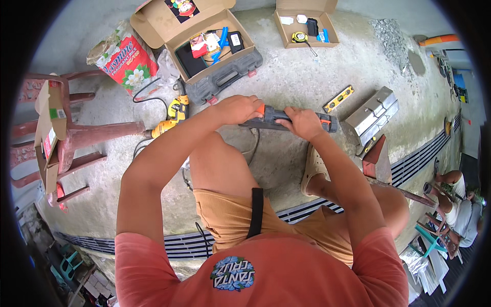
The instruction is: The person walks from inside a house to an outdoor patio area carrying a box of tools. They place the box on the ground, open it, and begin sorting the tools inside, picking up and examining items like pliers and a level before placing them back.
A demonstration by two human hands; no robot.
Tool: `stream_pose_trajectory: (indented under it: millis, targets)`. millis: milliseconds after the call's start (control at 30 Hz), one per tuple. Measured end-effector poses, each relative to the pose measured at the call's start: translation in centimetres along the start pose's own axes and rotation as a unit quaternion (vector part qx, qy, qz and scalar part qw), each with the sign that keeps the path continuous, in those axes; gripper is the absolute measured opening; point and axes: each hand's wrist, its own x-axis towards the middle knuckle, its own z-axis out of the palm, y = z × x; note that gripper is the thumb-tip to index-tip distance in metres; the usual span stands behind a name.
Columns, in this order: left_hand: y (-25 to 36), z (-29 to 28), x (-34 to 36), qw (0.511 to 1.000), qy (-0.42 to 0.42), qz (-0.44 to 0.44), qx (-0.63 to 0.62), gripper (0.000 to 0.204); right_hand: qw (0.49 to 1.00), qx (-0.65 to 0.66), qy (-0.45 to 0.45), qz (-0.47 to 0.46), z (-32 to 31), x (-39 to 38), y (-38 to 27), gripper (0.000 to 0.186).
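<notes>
A long, narrow dark grey plastic case (268,118) with orange latches is held out over the concrete floor in front of me. My left hand (241,109) is closed round its left end, beside one orange latch. My right hand (305,124) grips it right of the middle, fingers over the top. The case looks closed; what it contains is hidden. To the left of my left hand, a yellow corded power drill (171,116) lies on the floor. Just beyond the hands is a larger grey tool case (225,78).
An open cardboard box (192,77) of small items rests partly on the larger case. Behind is a smaller box (307,43) with a tape measure. A yellow level (338,99) and metal toolbox (371,115) lie right. A red chair (92,134) stands left; another person (460,207) sits far right.
</notes>
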Motion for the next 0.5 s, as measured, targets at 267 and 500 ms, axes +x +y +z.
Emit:
stream_pose_trajectory:
  millis: [267, 500]
  targets:
    - [0.5, -1.9, 0.8, 0.993, -0.081, 0.079, -0.024, 0.042, 0.996, 0.045, 0.074, -0.018, 0.9, -3.7, -1.3, 0.034]
    - [1.2, -1.8, 1.8, 0.982, -0.172, 0.003, -0.076, 0.043, 0.972, 0.024, 0.213, -0.093, 2.3, -6.2, -1.4, 0.040]
